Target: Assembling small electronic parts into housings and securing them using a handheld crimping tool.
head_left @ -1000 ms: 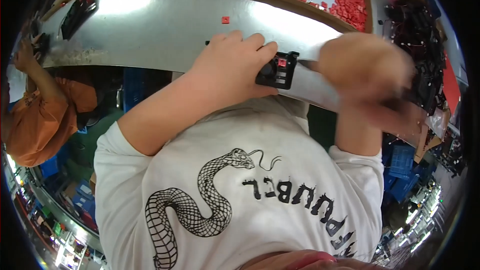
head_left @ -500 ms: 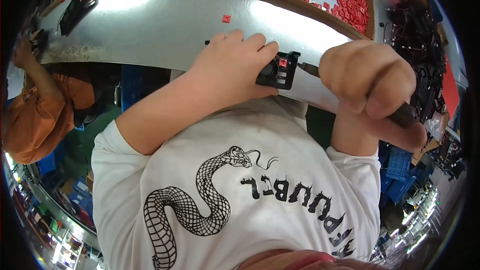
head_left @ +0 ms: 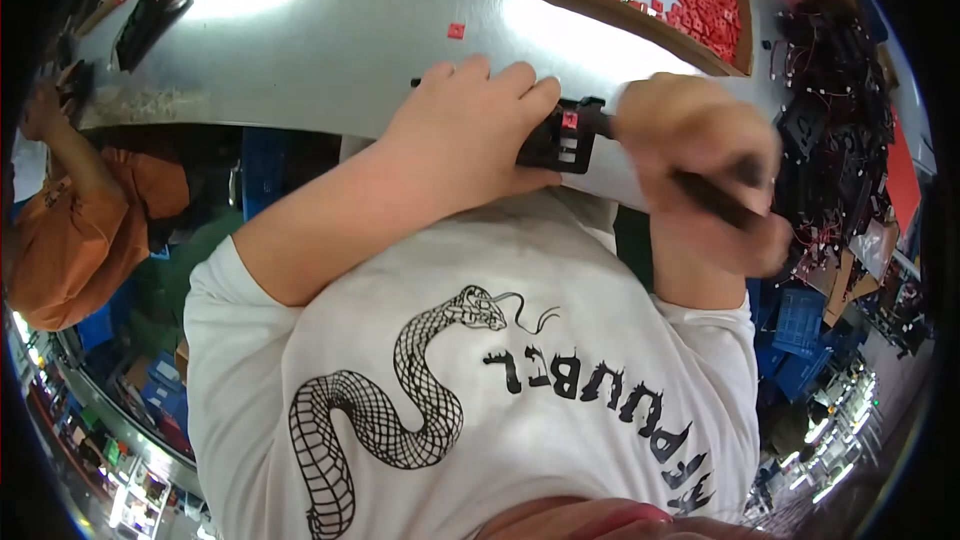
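Note:
My left hand [head_left: 465, 130] is closed over a black plastic part [head_left: 570, 155] at the table's near edge, covering its left side. The part's right end sticks out past my fingers, with slots in it and a small red square piece [head_left: 569, 120] set in it. My right hand [head_left: 700, 160], smeared by motion, is wrapped round a dark-handled tool [head_left: 715, 200]. The tool's dark tip reaches the part's right end, close to the red piece; the blur hides whether they touch. A loose red piece [head_left: 456, 31] lies on the metal table beyond my left hand.
A shallow cardboard box [head_left: 620, 2] full of small red pieces stands at the far right. Black parts with thin wires [head_left: 815, 130] are heaped at the right. A dark object [head_left: 152, 20] lies at the far left. A person in orange [head_left: 95, 230] works at the left.
My right hand has moved left with the tool, bringing its tip against or right beside the black part's right end. My left hand and the part have shifted slightly right.

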`<state>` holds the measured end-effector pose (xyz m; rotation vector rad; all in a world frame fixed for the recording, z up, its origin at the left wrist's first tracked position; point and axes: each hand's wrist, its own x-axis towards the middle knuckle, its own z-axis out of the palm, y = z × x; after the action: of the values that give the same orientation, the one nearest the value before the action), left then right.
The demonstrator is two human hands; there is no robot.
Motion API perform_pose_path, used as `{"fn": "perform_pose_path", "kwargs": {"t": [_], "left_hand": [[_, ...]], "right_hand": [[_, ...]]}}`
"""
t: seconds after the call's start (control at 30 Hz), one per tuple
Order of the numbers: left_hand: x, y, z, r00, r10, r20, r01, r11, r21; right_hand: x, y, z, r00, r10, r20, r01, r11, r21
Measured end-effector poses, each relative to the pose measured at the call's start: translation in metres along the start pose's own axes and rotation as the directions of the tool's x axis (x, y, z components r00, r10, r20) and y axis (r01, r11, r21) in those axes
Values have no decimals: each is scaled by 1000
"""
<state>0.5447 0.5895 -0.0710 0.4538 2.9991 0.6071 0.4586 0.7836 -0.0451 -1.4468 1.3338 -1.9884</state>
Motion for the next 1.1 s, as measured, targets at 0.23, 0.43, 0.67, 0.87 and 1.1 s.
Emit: {"fn": "perform_pose_path", "kwargs": {"t": [0.23,0.43,0.67,0.87,1.1], "left_hand": [[-9,11,11,998,-41,-46,40,999,-6],[-5,10,10,999,-42,-29,41,999,-16],[-7,8,10,998,-31,-49,31,999,-13],[-5,9,9,999,-24,-22,24,1000,-20],[29,-18,-11,899,417,132,-401,907,-132]], "right_hand": [[-28,0,5,880,40,-474,22,992,124],[-39,5,9,877,15,-481,72,984,164],[-34,2,16,868,41,-495,16,994,110],[-37,6,7,914,7,-406,40,994,107],[19,13,-12,926,164,341,-329,796,508]]}}
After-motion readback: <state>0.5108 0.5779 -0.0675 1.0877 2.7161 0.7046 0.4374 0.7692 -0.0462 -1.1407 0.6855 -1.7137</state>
